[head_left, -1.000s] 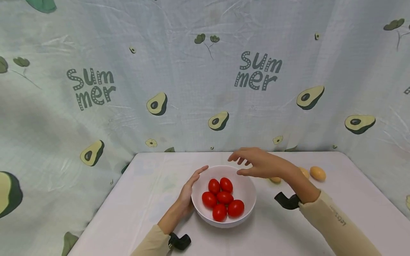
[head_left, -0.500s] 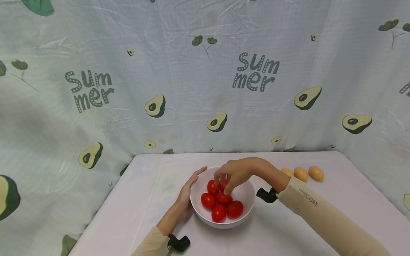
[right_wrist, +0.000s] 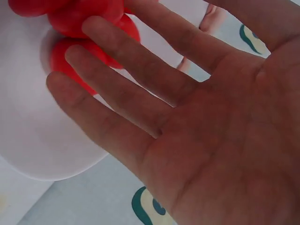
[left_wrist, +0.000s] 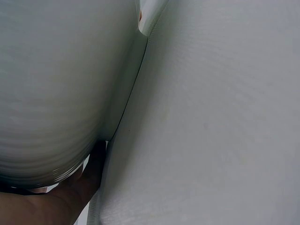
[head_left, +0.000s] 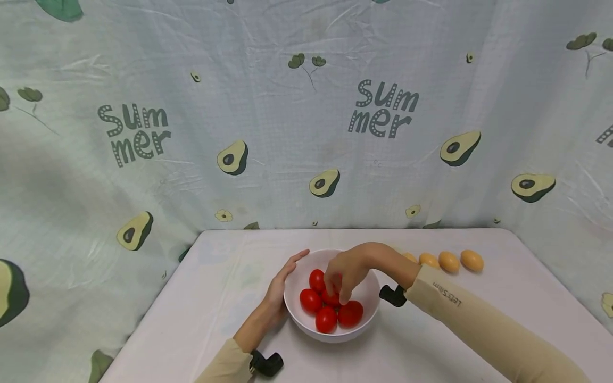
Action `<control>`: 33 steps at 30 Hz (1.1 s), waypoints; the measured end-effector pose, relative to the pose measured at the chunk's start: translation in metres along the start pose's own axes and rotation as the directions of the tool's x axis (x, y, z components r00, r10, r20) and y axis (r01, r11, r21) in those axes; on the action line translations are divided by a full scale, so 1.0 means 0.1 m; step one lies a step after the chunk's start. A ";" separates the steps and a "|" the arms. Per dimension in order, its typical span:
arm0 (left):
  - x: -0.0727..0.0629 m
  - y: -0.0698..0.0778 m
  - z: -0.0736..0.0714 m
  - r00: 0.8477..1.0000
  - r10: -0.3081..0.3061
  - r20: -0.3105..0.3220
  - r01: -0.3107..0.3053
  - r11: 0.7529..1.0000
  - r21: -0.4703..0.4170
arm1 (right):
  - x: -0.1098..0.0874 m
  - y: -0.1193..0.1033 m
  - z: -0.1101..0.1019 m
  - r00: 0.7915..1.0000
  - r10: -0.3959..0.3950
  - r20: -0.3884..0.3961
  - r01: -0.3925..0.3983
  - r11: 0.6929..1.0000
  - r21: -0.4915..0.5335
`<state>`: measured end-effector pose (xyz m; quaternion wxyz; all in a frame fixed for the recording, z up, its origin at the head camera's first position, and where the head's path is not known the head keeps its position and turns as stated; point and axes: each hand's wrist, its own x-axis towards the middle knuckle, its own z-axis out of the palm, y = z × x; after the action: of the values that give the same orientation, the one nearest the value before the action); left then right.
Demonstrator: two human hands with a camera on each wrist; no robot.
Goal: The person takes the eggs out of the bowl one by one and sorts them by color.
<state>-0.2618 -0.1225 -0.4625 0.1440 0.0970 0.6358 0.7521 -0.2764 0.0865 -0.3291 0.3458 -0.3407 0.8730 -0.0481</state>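
One straight-fingered left hand [head_left: 276, 290] touches the bowl [head_left: 367, 295]; the right hand [head_left: 348, 267], grip unclear, apparently selects red tomatoes [head_left: 311, 301] inside, needing a secure pinch.

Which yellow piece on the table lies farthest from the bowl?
The rightmost yellow piece, ending the row; the other visible ones lie nearer the bowl.

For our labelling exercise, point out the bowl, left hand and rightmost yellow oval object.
Bowl [head_left: 369, 293], head view: bare inner wall.
Left hand [head_left: 279, 287], head view: its visible middle.
Rightmost yellow oval object [head_left: 472, 261], head view: its middle.
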 end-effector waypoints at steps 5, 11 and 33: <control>-0.01 0.00 0.00 1.000 0.000 0.007 0.000 1.000 0.001 | 0.03 0.03 0.02 0.995 0.072 0.065 -0.075 0.997 0.035; -0.01 0.00 0.01 1.000 -0.007 0.003 0.007 1.000 0.011 | 0.07 0.09 0.09 0.983 0.123 0.138 -0.134 0.988 0.075; -0.02 0.00 0.01 1.000 -0.007 -0.004 0.007 1.000 0.012 | 0.22 -0.06 0.20 0.946 0.204 0.253 -0.222 0.974 0.047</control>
<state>-0.2595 -0.1219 -0.4619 0.1447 0.0941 0.6408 0.7480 -0.2719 0.0716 -0.3548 0.4672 -0.2346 0.8525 -0.0003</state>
